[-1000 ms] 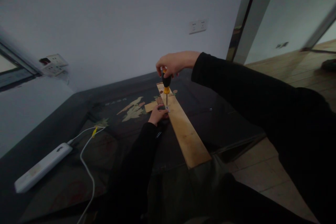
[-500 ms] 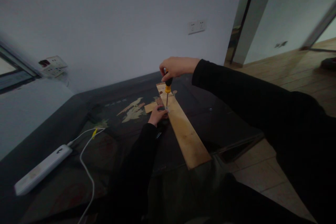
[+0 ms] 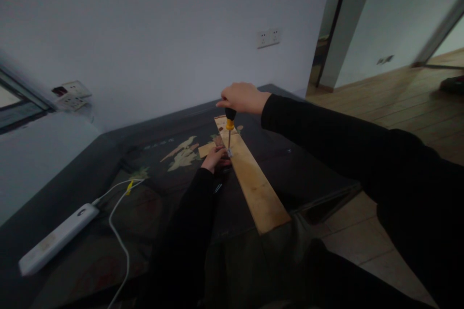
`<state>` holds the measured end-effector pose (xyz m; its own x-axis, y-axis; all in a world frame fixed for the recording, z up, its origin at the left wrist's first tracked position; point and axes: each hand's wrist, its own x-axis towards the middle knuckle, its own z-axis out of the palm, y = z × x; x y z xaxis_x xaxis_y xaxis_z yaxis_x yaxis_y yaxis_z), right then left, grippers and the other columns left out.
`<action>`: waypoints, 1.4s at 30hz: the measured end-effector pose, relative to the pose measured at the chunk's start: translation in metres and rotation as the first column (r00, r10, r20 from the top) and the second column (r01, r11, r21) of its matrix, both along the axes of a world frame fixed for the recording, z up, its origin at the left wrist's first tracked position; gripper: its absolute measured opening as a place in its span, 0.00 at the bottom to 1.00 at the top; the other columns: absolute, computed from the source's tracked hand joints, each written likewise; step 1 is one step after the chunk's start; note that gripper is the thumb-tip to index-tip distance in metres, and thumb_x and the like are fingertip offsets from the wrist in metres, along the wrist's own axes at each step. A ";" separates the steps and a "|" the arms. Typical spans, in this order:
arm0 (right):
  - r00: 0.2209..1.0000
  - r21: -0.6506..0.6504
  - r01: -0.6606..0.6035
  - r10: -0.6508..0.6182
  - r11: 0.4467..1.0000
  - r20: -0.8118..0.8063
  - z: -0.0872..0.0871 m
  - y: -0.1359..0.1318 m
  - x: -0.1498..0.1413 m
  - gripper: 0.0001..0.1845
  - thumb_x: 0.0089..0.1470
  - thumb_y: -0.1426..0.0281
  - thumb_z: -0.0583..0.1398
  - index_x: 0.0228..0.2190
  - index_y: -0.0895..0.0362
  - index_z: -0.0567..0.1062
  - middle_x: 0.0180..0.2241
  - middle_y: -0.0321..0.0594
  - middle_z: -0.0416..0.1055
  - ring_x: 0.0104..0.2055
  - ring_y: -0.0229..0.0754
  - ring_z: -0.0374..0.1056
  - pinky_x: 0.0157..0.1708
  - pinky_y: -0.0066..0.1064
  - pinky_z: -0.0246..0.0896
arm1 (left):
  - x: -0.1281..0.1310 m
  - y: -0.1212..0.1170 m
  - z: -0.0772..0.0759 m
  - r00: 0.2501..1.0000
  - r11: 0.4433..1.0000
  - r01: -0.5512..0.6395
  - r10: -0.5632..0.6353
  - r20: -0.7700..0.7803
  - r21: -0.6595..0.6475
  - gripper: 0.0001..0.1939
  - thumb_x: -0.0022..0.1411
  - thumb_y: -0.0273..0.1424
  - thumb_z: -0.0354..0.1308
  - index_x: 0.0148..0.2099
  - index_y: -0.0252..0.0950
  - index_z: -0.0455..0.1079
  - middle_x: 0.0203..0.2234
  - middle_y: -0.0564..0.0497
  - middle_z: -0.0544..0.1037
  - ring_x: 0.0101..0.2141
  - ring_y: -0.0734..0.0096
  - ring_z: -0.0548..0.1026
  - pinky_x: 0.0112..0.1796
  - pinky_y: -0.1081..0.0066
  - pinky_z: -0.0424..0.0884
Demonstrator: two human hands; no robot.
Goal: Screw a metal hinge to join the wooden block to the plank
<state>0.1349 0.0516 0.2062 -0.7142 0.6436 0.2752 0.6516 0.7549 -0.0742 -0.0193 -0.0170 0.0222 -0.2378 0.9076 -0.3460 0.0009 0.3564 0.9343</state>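
A long wooden board lies lengthwise on the dark table, its near end reaching the table's front edge. My right hand is closed over the top of a yellow and black screwdriver. The screwdriver stands nearly upright, its shaft pointing down to a small silvery metal piece at the board's left edge. Beside that piece, my left hand has its fingers closed on it and on the board's edge. Exactly how the tip meets the metal is too small to make out.
Left of the board, a short wooden piece lies by my left fingers. A white power strip with a white cable rests on the table's left side. The wall with sockets rises behind the table.
My right hand has turned and sunk slightly on the screwdriver handle, its knuckles now higher over it. My left hand stays by the metal piece, its thumb shifted a little. The view has drifted slightly.
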 end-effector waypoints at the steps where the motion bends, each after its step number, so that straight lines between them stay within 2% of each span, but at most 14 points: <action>1: 1.000 -0.017 -0.009 0.009 1.000 0.015 0.000 0.000 0.000 0.21 0.58 0.59 0.57 0.41 0.65 0.77 0.38 0.55 0.74 0.42 0.51 0.70 0.38 0.37 0.59 | 0.000 0.001 0.001 1.000 1.000 0.008 -0.008 0.003 -0.011 0.13 0.62 0.26 0.56 0.49 0.34 0.61 0.25 0.53 0.75 0.18 0.75 0.75 0.24 0.75 0.73; 4: 0.998 -0.085 -0.040 0.043 0.996 0.039 0.002 -0.001 0.002 0.18 0.53 0.63 0.63 0.41 0.62 0.77 0.36 0.48 0.75 0.35 0.43 0.72 0.34 0.32 0.60 | -0.001 0.003 0.004 1.000 0.999 0.016 -0.016 -0.009 -0.032 0.17 0.60 0.27 0.59 0.50 0.35 0.61 0.24 0.53 0.74 0.18 0.74 0.75 0.24 0.75 0.74; 8: 0.996 -0.228 -0.074 0.063 0.971 -0.056 0.001 -0.003 0.006 0.17 0.52 0.66 0.64 0.43 0.62 0.76 0.35 0.45 0.75 0.27 0.35 0.70 0.28 0.27 0.61 | 0.000 0.005 0.005 0.999 0.999 0.023 -0.025 -0.042 -0.048 0.20 0.58 0.26 0.59 0.52 0.35 0.59 0.24 0.53 0.75 0.17 0.73 0.75 0.23 0.73 0.74; 12: 0.983 -0.338 -0.099 0.039 0.936 -0.178 -0.006 0.001 0.009 0.19 0.50 0.67 0.66 0.43 0.62 0.74 0.35 0.43 0.74 0.22 0.31 0.68 0.23 0.24 0.63 | -0.002 0.007 0.002 0.999 0.998 0.041 -0.043 -0.034 -0.057 0.22 0.59 0.25 0.59 0.54 0.34 0.58 0.25 0.53 0.75 0.18 0.72 0.75 0.23 0.73 0.75; 16: 0.960 -0.415 -0.154 0.037 0.897 -0.276 -0.013 0.006 0.010 0.19 0.49 0.70 0.66 0.44 0.62 0.73 0.35 0.42 0.73 0.22 0.30 0.68 0.21 0.22 0.64 | -0.006 0.011 -0.002 0.998 0.996 0.054 -0.056 -0.024 -0.066 0.25 0.58 0.26 0.60 0.56 0.35 0.56 0.27 0.52 0.76 0.19 0.71 0.77 0.24 0.73 0.75; 25: 0.941 -0.361 -0.191 0.065 0.913 -0.333 -0.014 0.002 0.016 0.14 0.49 0.72 0.64 0.39 0.62 0.75 0.37 0.44 0.74 0.27 0.33 0.70 0.25 0.24 0.69 | -0.005 0.009 0.004 0.997 0.995 0.060 -0.063 -0.039 -0.074 0.24 0.59 0.25 0.58 0.57 0.35 0.56 0.26 0.52 0.75 0.20 0.71 0.77 0.24 0.73 0.74; 31: 0.932 -0.364 -0.190 0.052 0.912 -0.357 -0.015 0.003 0.021 0.14 0.49 0.72 0.64 0.39 0.64 0.74 0.36 0.44 0.74 0.30 0.36 0.71 0.28 0.26 0.70 | -0.006 0.011 0.005 0.988 0.992 0.121 -0.124 -0.086 -0.047 0.22 0.59 0.25 0.57 0.55 0.34 0.59 0.31 0.47 0.78 0.22 0.72 0.78 0.15 0.80 0.60; 35: 0.941 -0.357 -0.182 0.056 0.916 -0.335 -0.015 0.001 0.017 0.14 0.49 0.71 0.65 0.39 0.63 0.75 0.36 0.44 0.75 0.28 0.34 0.70 0.27 0.23 0.69 | -0.006 0.010 0.007 0.987 0.992 0.112 -0.118 -0.110 -0.060 0.23 0.59 0.24 0.57 0.56 0.34 0.59 0.32 0.47 0.78 0.20 0.73 0.77 0.15 0.80 0.60; 42: 0.940 -0.284 -0.162 0.060 0.945 -0.336 0.003 -0.005 0.008 0.14 0.49 0.70 0.65 0.38 0.63 0.75 0.37 0.44 0.75 0.31 0.36 0.71 0.29 0.24 0.68 | -0.009 0.009 0.006 0.990 0.992 0.107 -0.112 -0.081 -0.064 0.25 0.57 0.24 0.59 0.57 0.34 0.61 0.34 0.47 0.79 0.21 0.73 0.77 0.17 0.80 0.62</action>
<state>0.1433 0.0463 0.2096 -0.6929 0.6537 0.3044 0.4680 0.7288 -0.4998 -0.0281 -0.0076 0.0278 -0.1689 0.9082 -0.3830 0.1211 0.4048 0.9064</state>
